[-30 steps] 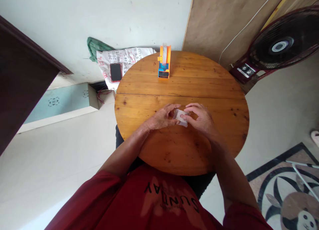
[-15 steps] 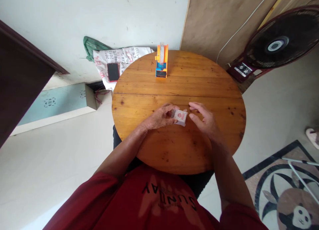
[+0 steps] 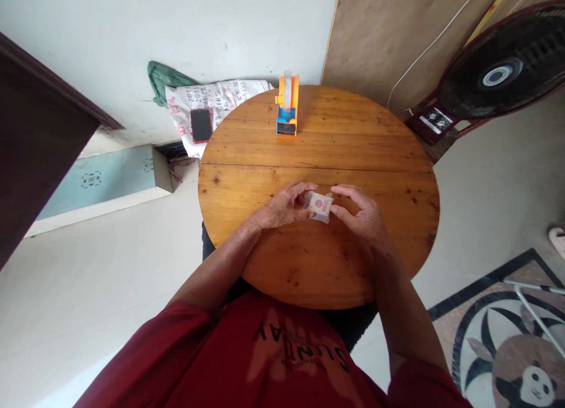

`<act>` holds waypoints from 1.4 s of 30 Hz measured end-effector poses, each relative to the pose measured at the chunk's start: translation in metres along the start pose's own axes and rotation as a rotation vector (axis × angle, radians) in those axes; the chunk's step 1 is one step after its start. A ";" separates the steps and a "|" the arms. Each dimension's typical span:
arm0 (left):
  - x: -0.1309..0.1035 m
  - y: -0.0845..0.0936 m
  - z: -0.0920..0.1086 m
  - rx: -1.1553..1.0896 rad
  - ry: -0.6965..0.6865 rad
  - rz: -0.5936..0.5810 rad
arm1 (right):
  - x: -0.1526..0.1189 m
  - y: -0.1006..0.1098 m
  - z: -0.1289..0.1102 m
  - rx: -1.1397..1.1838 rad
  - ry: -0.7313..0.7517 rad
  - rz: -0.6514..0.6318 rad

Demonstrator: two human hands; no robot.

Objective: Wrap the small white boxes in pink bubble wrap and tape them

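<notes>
A small white box (image 3: pixel 320 204) with red print on top, in what looks like clear wrap, is over the middle of the round wooden table. My left hand (image 3: pixel 289 206) grips its left side, thumb at the front and fingers at the back. At the box's right edge is my right hand (image 3: pixel 359 212), its thumb and forefinger spread apart. The right thumb tip seems to touch the box, and a bit of loose wrap sticks up near the forefinger.
An orange and blue tape dispenser (image 3: pixel 287 110) stands at the table's (image 3: pixel 366 137) far side. Beyond the left edge, a black phone with a red rim (image 3: pixel 201 126) lies on a printed white sack (image 3: pixel 176 105). A large dark fan (image 3: pixel 498 75) is at the right.
My right hand has moved left, bringing its fingertips up to the box's right edge. My left hand keeps its hold on the box. The view has shifted slightly.
</notes>
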State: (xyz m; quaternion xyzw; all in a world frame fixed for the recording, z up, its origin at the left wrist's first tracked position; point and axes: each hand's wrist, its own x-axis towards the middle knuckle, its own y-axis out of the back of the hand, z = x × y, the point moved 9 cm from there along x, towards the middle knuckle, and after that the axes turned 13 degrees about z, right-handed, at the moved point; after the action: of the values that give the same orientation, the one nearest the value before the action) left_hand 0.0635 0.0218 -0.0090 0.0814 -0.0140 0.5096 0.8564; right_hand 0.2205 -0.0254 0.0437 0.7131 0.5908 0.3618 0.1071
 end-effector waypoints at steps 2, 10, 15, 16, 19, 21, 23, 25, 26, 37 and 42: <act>0.000 0.000 -0.004 -0.005 0.015 0.002 | 0.002 0.003 -0.006 -0.029 0.053 0.023; -0.001 0.001 -0.007 -0.014 0.060 0.003 | 0.015 -0.010 -0.018 -0.236 0.157 -0.056; 0.000 0.001 -0.003 -0.004 0.052 0.003 | 0.016 -0.016 -0.027 -0.370 0.297 -0.036; 0.000 0.001 -0.002 0.006 0.056 0.001 | 0.015 -0.016 -0.028 -0.391 0.321 -0.020; 0.000 0.002 -0.001 0.025 0.062 0.002 | 0.014 -0.017 -0.028 -0.412 0.360 0.041; 0.000 0.002 0.000 0.031 0.059 0.002 | 0.013 -0.017 -0.027 -0.389 0.363 0.072; 0.000 0.002 0.000 0.042 0.056 0.017 | 0.014 -0.017 -0.025 -0.351 0.342 0.084; 0.001 0.003 -0.002 0.063 0.052 0.063 | 0.015 -0.017 -0.022 -0.301 0.296 0.089; 0.001 0.004 -0.002 0.075 0.045 0.089 | 0.016 -0.017 -0.021 -0.273 0.268 0.090; -0.004 -0.006 0.007 0.092 -0.030 0.050 | 0.022 0.001 -0.018 0.041 -0.042 0.148; -0.003 -0.011 0.005 -0.004 -0.085 0.039 | 0.027 0.011 -0.013 0.143 -0.199 0.193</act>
State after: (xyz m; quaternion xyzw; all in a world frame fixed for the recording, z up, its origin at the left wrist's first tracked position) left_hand 0.0719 0.0129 -0.0055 0.1011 -0.0529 0.5222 0.8452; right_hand 0.2211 -0.0072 0.0701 0.8046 0.5304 0.2552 0.0789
